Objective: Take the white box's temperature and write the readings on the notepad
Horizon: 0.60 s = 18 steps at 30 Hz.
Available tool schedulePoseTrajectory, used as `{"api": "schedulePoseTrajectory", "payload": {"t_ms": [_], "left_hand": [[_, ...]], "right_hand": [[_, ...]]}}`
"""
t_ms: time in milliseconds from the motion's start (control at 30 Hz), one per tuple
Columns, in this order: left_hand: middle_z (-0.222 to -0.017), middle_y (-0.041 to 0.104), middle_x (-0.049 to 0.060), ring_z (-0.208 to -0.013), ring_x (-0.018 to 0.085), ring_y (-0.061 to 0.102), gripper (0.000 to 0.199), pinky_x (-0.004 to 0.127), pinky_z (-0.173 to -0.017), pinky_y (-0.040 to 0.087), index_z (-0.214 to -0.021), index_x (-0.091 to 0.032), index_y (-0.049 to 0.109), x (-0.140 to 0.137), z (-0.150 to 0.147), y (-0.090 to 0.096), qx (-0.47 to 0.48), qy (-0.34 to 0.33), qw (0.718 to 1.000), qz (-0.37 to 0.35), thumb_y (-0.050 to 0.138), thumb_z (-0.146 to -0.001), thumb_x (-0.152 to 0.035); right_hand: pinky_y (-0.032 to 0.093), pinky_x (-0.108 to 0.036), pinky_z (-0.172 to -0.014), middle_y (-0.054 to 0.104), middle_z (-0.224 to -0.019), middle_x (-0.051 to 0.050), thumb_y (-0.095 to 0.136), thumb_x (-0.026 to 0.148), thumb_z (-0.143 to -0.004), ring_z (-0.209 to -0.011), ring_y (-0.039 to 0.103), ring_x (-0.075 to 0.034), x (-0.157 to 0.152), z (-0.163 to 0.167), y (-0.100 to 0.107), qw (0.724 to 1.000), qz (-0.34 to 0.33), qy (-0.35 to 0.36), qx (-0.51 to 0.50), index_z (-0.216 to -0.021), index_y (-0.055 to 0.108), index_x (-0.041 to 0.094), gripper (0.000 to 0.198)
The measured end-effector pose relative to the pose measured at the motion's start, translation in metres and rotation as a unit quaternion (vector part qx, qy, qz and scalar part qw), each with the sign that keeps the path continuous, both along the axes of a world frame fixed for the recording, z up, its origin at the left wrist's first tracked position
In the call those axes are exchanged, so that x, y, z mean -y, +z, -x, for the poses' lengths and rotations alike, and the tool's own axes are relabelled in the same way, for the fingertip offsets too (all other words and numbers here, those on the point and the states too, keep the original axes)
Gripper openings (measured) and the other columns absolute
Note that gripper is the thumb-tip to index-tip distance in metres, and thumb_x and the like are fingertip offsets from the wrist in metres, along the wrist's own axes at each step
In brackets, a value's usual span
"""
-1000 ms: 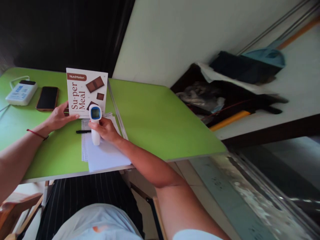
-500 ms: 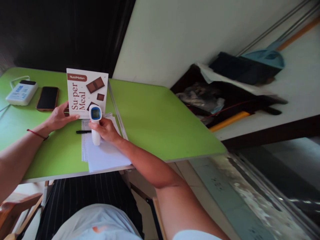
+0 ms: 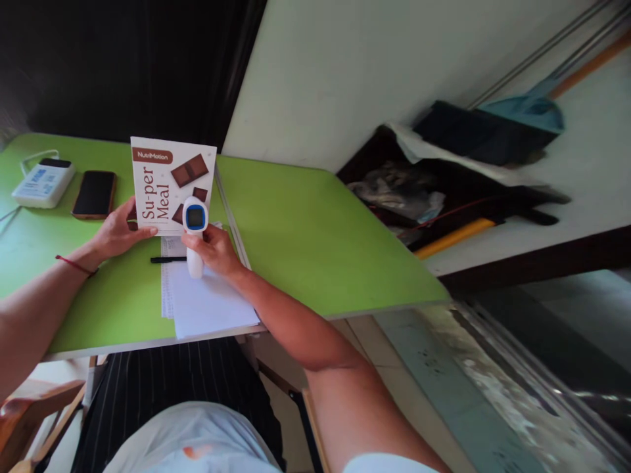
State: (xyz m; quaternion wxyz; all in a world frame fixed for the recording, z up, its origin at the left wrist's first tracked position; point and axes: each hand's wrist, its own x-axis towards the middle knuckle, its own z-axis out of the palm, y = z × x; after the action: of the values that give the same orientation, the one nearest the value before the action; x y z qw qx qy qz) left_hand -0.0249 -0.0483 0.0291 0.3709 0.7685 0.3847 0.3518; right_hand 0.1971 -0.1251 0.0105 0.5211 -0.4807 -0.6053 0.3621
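Observation:
My left hand [image 3: 117, 230] grips the lower left edge of a white box [image 3: 154, 161], its thumb lying across the front. The box is held upright and faces me; brown chocolate pieces and the words "NutriMotion Su-per Meal" are printed on it. Wrapped in my right hand [image 3: 217, 249] is the handle of a white infrared thermometer [image 3: 196, 266] with a blue-rimmed display. It stands in front of the box's lower right corner and hides part of it. Below lie white paper sheets [image 3: 211, 305] and a black pen [image 3: 167, 259], partly covered by the thermometer.
On the green table [image 3: 305, 243], a dark phone [image 3: 94, 194] lies left of the box, beside a white device with a cable [image 3: 45, 181]. A black panel [image 3: 123, 66] rises behind. A blue dustpan [image 3: 522, 115] leans at the right wall.
My right hand has moved the thermometer slightly up and to the right across the box. The box has shifted very little, and my left hand keeps its hold.

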Motion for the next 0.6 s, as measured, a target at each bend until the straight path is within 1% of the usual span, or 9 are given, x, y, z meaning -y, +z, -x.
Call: {"api": "schedulePoseTrajectory", "payload": {"t_ms": [67,133,167,200,267,367,433,533,600], "left_hand": [[-0.127,0.068,0.016,-0.108,0.030,0.069,0.081,0.039,-0.090,0.061,-0.129,-0.014,0.054,0.000,0.000,-0.001,-0.021,0.018,0.999,-0.020,0.079,-0.068,-0.061],[-0.128,0.067,0.017,-0.108,0.031,0.068,0.081,0.042,-0.091,0.060,-0.131,-0.013,0.054,-0.002,0.000,-0.002,-0.058,0.047,0.996,-0.045,0.077,-0.069,-0.059],[-0.128,0.066,0.017,-0.109,0.032,0.068,0.080,0.045,-0.092,0.059,-0.132,-0.013,0.054,-0.004,0.000,-0.003,-0.079,0.064,0.993,-0.057,0.076,-0.070,-0.058],[-0.129,0.066,0.017,-0.110,0.033,0.066,0.080,0.047,-0.094,0.058,-0.133,-0.012,0.054,-0.006,0.000,-0.004,-0.099,0.080,0.989,-0.069,0.075,-0.070,-0.056],[-0.130,0.065,0.016,-0.116,0.035,0.064,0.079,0.050,-0.097,0.055,-0.136,-0.013,0.053,-0.009,-0.002,-0.006,-0.134,0.113,0.981,-0.088,0.075,-0.071,-0.052],[-0.135,0.062,0.017,-0.122,0.035,0.060,0.080,0.047,-0.098,0.055,-0.142,-0.012,0.049,-0.014,-0.007,-0.007,-0.170,0.151,0.968,-0.104,0.074,-0.073,-0.044],[-0.139,0.059,0.017,-0.126,0.036,0.057,0.080,0.047,-0.101,0.053,-0.143,-0.013,0.047,-0.016,-0.011,-0.008,-0.191,0.163,0.962,-0.110,0.074,-0.074,-0.039],[-0.140,0.059,0.017,-0.129,0.038,0.055,0.072,0.051,-0.108,0.046,-0.139,-0.013,0.050,-0.016,-0.013,-0.007,-0.224,0.173,0.952,-0.118,0.074,-0.075,-0.035],[-0.136,0.061,0.017,-0.127,0.039,0.056,0.064,0.052,-0.108,0.046,-0.134,-0.013,0.053,-0.016,-0.014,-0.007,-0.240,0.174,0.948,-0.117,0.073,-0.077,-0.034]], "right_hand": [[0.044,-0.029,-0.063,0.061,-0.073,-0.002,0.062,0.064,-0.077,-0.069,0.055,-0.016,-0.005,-0.014,0.007,0.998,-0.033,-0.034,0.042,-0.082,0.062,0.019,0.045],[0.045,-0.030,-0.067,0.063,-0.077,-0.003,0.062,0.061,-0.080,-0.073,0.058,-0.017,-0.011,-0.032,0.015,0.988,-0.050,-0.095,0.109,-0.084,0.061,0.018,0.043],[0.046,-0.030,-0.067,0.065,-0.079,-0.004,0.064,0.058,-0.080,-0.074,0.059,-0.018,-0.014,-0.043,0.019,0.978,-0.045,-0.142,0.148,-0.087,0.062,0.018,0.040],[0.046,-0.030,-0.068,0.068,-0.085,-0.006,0.065,0.054,-0.081,-0.077,0.061,-0.019,-0.018,-0.054,0.022,0.964,-0.024,-0.178,0.194,-0.093,0.064,0.017,0.039],[0.047,-0.030,-0.069,0.072,-0.096,-0.009,0.066,0.046,-0.084,-0.081,0.064,-0.020,-0.025,-0.073,0.024,0.930,0.031,-0.227,0.288,-0.101,0.067,0.015,0.035],[0.048,-0.031,-0.071,0.073,-0.109,-0.015,0.066,0.040,-0.087,-0.090,0.068,-0.025,-0.035,-0.094,0.019,0.874,0.129,-0.237,0.404,-0.109,0.069,0.013,0.035],[0.049,-0.031,-0.073,0.072,-0.113,-0.017,0.069,0.041,-0.087,-0.095,0.070,-0.028,-0.040,-0.101,0.013,0.848,0.182,-0.230,0.441,-0.112,0.069,0.012,0.039],[0.050,-0.030,-0.074,0.072,-0.114,-0.017,0.071,0.043,-0.087,-0.099,0.071,-0.028,-0.044,-0.105,0.007,0.835,0.203,-0.223,0.460,-0.111,0.070,0.012,0.040],[0.050,-0.031,-0.075,0.073,-0.111,-0.017,0.070,0.044,-0.088,-0.097,0.071,-0.028,-0.044,-0.106,0.006,0.832,0.203,-0.219,0.467,-0.108,0.071,0.012,0.038]]}}
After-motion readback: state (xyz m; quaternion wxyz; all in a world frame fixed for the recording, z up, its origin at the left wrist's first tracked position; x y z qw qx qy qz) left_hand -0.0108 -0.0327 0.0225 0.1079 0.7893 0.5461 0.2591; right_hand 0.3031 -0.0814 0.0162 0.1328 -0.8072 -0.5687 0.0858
